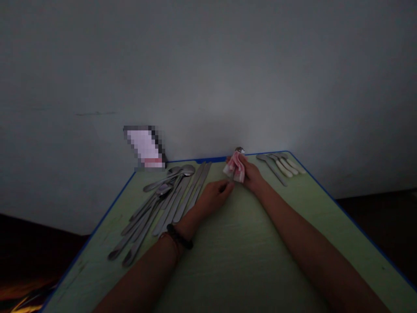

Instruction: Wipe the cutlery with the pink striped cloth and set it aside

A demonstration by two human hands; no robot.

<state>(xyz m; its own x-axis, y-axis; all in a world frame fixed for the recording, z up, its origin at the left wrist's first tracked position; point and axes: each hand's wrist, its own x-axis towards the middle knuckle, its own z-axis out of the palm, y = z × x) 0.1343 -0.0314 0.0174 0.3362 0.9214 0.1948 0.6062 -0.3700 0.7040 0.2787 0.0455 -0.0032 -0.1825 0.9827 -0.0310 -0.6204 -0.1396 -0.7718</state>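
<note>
My right hand (252, 176) is closed around a pink and white cloth (235, 168) near the far edge of the green table (247, 243). The cloth is wrapped about a metal spoon, whose bowl (239, 150) sticks out above it. My left hand (215, 196) is closed on the other end of that spoon; its handle is mostly hidden between my fingers. A dark bracelet (180, 237) sits on my left wrist.
Several metal spoons and knives (163, 200) lie in a row at the left of the table. Several pieces with white handles (283, 166) lie at the far right. A blurred-out object (145, 148) leans on the pale wall. The table has a blue rim (355, 224).
</note>
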